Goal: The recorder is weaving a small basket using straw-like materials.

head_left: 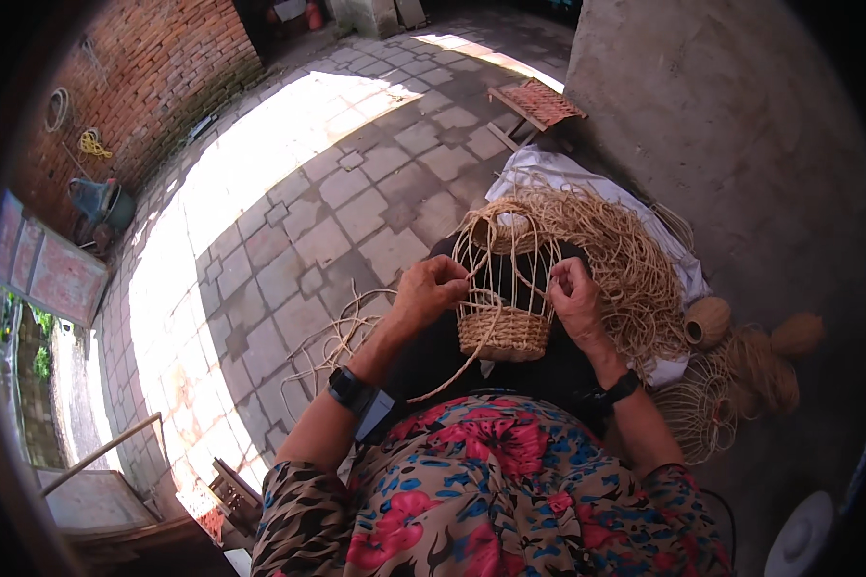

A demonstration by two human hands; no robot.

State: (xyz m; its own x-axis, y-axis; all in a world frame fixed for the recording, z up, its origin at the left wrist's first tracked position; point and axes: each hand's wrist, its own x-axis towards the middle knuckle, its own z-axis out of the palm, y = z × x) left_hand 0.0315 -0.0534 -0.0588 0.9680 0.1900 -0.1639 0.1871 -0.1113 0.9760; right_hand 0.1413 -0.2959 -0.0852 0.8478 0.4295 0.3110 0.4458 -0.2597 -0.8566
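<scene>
A partly woven basket [503,335] rests on my lap, with a braided straw band at its near end, bare upright ribs in the middle and another woven ring [491,234] at its far end. My left hand [431,290] is closed at the left side of the ribs, pinching a straw cord [481,262] that comes down from the ring. Against the right-hand ribs, my right hand [577,296] is closed with fingertips together; what they pinch is too small to make out. A loose cord tail [447,387] trails from the basket toward my left.
A large heap of straw cord [625,264] lies on a white sack [548,165] at my right. Beside it are small woven vessels [708,322] and a wire frame [693,413]. A low stool [537,103] stands ahead on the paving [394,159]; loose strands [335,337] lie at left.
</scene>
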